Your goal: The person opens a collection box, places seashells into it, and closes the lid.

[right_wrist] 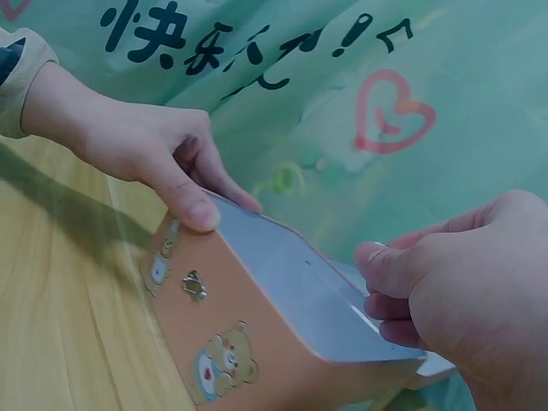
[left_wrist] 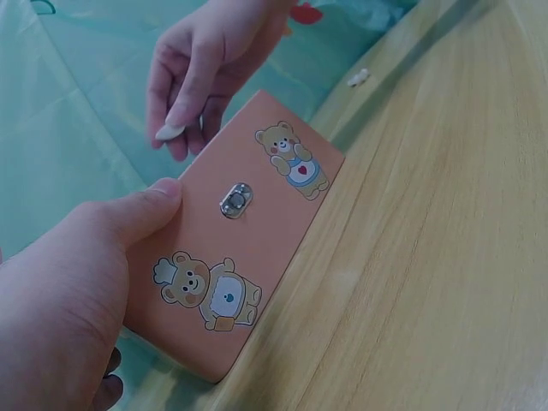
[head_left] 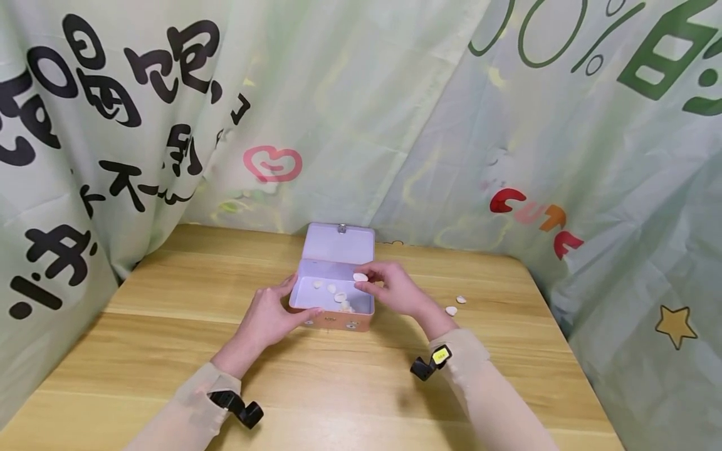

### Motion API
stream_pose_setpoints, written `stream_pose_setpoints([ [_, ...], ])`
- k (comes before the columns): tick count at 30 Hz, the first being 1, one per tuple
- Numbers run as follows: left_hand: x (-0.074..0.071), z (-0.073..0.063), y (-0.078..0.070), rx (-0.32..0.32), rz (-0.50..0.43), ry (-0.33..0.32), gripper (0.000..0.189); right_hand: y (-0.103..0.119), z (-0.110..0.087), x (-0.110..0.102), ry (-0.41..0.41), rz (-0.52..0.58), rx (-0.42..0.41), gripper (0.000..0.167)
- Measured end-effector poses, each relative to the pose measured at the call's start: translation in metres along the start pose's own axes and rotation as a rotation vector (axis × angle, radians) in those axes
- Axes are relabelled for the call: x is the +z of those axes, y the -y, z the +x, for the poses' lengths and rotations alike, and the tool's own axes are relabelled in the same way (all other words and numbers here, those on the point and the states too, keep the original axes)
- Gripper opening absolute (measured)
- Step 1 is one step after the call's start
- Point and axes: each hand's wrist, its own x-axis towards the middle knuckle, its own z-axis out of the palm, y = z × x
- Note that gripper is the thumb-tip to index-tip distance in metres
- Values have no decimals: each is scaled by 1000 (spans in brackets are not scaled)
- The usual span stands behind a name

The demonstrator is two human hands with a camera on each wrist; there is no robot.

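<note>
A hinged tin box [head_left: 329, 321], orange outside with bear pictures and lilac inside, stands with its lid [head_left: 338, 243] raised at the back. My left hand [head_left: 271, 315] grips its left end, thumb at the front and fingers round the side. Over the right part of the box, my right hand [head_left: 399, 289] pinches a small white shell [head_left: 360, 277] between thumb and fingers. The same shell [left_wrist: 170, 133] shows at the fingertips in the left wrist view. Several white shells [head_left: 340, 297] lie on the box floor. In the right wrist view, the right hand [right_wrist: 479, 291] mostly hides its shell.
Two more white shells [head_left: 451, 311] lie on the wooden table [head_left: 327, 388] to the right of the box, beyond the right wrist. A printed curtain [head_left: 350, 125] hangs behind the table and along both sides. Each wrist wears a small black camera [head_left: 239, 408].
</note>
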Motion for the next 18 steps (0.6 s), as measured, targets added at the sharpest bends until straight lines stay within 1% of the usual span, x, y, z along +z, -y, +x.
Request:
stream_pose_setpoints([
  [8,1,-1,1,-15,0,7,110,-3,14,18,41,-7,17,27],
  [12,2,-1,0,-5,1,4,110,-5,18,23,55,-28,23,26],
  [18,1,-1,1,-4,10,2,109,-7,24,27,56,-56,25,27],
])
